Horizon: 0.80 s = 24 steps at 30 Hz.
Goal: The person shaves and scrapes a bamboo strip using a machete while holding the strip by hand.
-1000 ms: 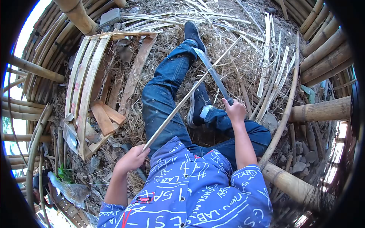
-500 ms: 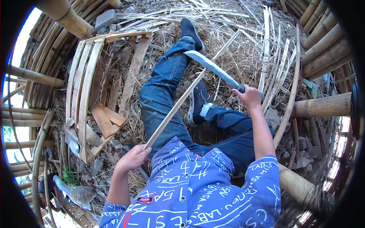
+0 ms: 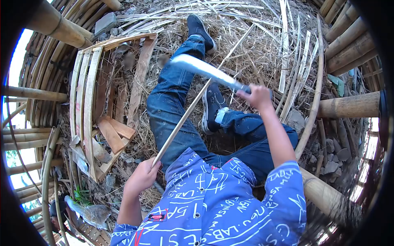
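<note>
My left hand (image 3: 143, 175) is closed round the lower end of a long thin bamboo strip (image 3: 184, 117), which slants up and to the right over my legs. My right hand (image 3: 257, 97) grips the dark handle of a machete (image 3: 201, 69). Its broad blade points up and left and crosses the upper part of the strip in view; whether blade and strip touch I cannot tell. The blade's tip is slightly blurred, over the jeans (image 3: 168, 96) near the shin.
A slatted wooden crate (image 3: 86, 98) lies at the left with short wood pieces (image 3: 111, 135). Shavings and split strips (image 3: 284, 49) cover the ground. Thick bamboo poles (image 3: 349, 105) stick in from the right. A person (image 3: 59, 211) is partly visible at the lower left.
My right hand has risen, and the machete has swung up and left, its blade now lying flatter. My left hand still holds the strip in nearly the same place. The view has shifted slightly.
</note>
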Available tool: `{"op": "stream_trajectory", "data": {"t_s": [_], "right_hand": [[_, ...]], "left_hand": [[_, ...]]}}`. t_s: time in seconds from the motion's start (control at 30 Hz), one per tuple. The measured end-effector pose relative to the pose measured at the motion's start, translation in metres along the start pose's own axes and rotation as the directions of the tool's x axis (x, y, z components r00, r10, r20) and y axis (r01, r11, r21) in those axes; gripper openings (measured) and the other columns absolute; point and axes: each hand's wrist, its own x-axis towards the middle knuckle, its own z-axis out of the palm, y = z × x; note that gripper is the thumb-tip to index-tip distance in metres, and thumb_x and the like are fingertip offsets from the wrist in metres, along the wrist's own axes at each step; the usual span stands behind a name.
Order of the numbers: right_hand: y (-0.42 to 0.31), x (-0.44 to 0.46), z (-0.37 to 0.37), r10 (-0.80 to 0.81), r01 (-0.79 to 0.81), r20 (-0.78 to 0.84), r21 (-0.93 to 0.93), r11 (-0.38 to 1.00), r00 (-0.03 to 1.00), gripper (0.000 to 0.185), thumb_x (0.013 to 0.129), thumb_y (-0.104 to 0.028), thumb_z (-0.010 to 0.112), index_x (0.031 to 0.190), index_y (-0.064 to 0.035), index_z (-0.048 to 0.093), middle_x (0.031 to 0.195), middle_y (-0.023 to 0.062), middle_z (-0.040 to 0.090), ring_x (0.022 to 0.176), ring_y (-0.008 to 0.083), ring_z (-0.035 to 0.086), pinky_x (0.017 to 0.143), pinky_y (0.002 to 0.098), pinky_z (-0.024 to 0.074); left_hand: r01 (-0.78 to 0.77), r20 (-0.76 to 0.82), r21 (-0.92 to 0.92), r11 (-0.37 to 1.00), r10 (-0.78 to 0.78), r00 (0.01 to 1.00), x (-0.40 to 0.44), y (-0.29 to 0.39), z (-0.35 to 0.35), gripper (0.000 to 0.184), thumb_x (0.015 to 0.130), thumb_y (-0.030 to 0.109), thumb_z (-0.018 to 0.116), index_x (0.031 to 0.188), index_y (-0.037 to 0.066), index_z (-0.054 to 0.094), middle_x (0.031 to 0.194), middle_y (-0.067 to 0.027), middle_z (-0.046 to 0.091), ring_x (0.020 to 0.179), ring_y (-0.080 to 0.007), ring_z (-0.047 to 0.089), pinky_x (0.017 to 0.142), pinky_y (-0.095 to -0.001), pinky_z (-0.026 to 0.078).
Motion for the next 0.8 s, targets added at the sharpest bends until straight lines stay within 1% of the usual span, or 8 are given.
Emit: {"op": "stream_trajectory", "data": {"t_s": [0.03, 0.13, 0.3, 0.37, 0.47, 0.57, 0.63, 0.8], "right_hand": [[0.013, 0.012, 0.003, 0.11, -0.11, -0.019, 0.002, 0.994, 0.994, 0.077, 0.076, -0.08, 0.05, 0.076, -0.0054, 0.068, 0.067, 0.017, 0.067, 0.066, 0.0337, 0.069, 0.062, 0.0438, 0.0548], [0.016, 0.039, 0.004, 0.153, -0.157, -0.043, -0.121, 0.98, 0.987, 0.079, 0.077, -0.081, 0.048, 0.078, -0.0052, 0.069, 0.07, 0.0177, 0.068, 0.069, 0.0328, 0.07, 0.063, 0.0447, 0.0551], [0.011, 0.025, 0.004, 0.03, -0.044, -0.079, -0.18, 0.983, 0.996, 0.076, 0.077, -0.08, 0.049, 0.074, -0.0065, 0.067, 0.064, 0.0144, 0.066, 0.062, 0.0314, 0.069, 0.057, 0.0435, 0.0541], [0.004, 0.014, 0.004, 0.013, -0.028, -0.086, -0.169, 0.985, 0.996, 0.075, 0.076, -0.08, 0.05, 0.073, -0.0067, 0.066, 0.062, 0.0135, 0.066, 0.06, 0.0308, 0.068, 0.054, 0.0425, 0.0535], [-0.021, -0.006, 0.005, -0.195, 0.192, -0.102, -0.034, 0.981, 0.975, 0.073, 0.075, -0.079, 0.053, 0.068, -0.0076, 0.063, 0.058, 0.014, 0.063, 0.056, 0.0302, 0.066, 0.051, 0.0409, 0.0513], [-0.034, -0.007, 0.005, -0.246, 0.245, -0.028, -0.022, 0.969, 0.969, 0.074, 0.074, -0.081, 0.051, 0.065, -0.0081, 0.061, 0.059, 0.0151, 0.063, 0.059, 0.0307, 0.067, 0.055, 0.0412, 0.0523], [-0.029, 0.005, -0.007, -0.186, 0.189, 0.061, -0.032, 0.982, 0.981, 0.079, 0.072, -0.085, 0.049, 0.069, -0.0078, 0.065, 0.063, 0.0158, 0.065, 0.062, 0.0312, 0.068, 0.062, 0.0432, 0.0538], [0.012, 0.053, -0.01, 0.192, -0.185, 0.088, -0.083, 0.979, 0.977, 0.083, 0.075, -0.082, 0.048, 0.077, -0.0024, 0.07, 0.075, 0.0201, 0.069, 0.075, 0.0349, 0.07, 0.07, 0.0458, 0.055]], "left_hand": [[0.006, 0.015, 0.006, 1.0, -0.006, 1.0, -0.003, 0.0, 0.0, 0.028, 0.098, 0.021, 0.048, 0.084, -0.003, 0.05, 0.064, -0.016, 0.049, 0.06, -0.0219, 0.043, 0.059, -0.0397, 0.041], [-0.016, -0.055, 0.025, 1.0, 0.018, 0.998, 0.007, -0.002, 0.012, 0.028, 0.098, 0.021, 0.047, 0.084, -0.003, 0.051, 0.062, -0.0118, 0.047, 0.06, -0.0178, 0.042, 0.058, -0.0376, 0.04], [-0.015, 0.051, -0.08, 0.997, 0.019, 0.999, -0.004, -0.019, -0.001, 0.027, 0.099, 0.021, 0.047, 0.085, -0.003, 0.05, 0.062, -0.0035, 0.043, 0.062, -0.0132, 0.04, 0.056, -0.0353, 0.039], [0.132, 0.086, -0.161, 0.978, -0.119, 0.989, -0.005, -0.012, 0.004, 0.027, 0.099, 0.021, 0.047, 0.086, -0.002, 0.05, 0.063, -0.0027, 0.042, 0.061, -0.013, 0.04, 0.057, -0.0348, 0.039], [0.088, 0.07, -0.18, 0.98, -0.077, 0.995, 0.004, -0.015, 0.017, 0.026, 0.1, 0.021, 0.048, 0.087, -0.002, 0.051, 0.062, -0.0031, 0.044, 0.06, -0.0136, 0.042, 0.057, -0.0351, 0.04], [0.042, 0.046, -0.146, 0.988, -0.035, 0.998, 0.009, -0.017, 0.017, 0.026, 0.099, 0.021, 0.048, 0.088, -0.002, 0.051, 0.062, -0.0059, 0.046, 0.06, -0.0156, 0.043, 0.057, -0.0365, 0.041], [-0.011, -0.004, -0.096, 0.995, 0.011, 1.0, 0.003, -0.017, 0.013, 0.026, 0.099, 0.02, 0.048, 0.088, -0.003, 0.052, 0.062, -0.008, 0.048, 0.059, -0.017, 0.044, 0.058, -0.0374, 0.041], [-0.043, -0.066, -0.044, 0.998, 0.04, 0.997, 0.001, 0.004, 0.022, 0.025, 0.098, 0.019, 0.048, 0.088, -0.004, 0.052, 0.064, -0.0153, 0.049, 0.059, -0.021, 0.045, 0.058, -0.0391, 0.041]]}}
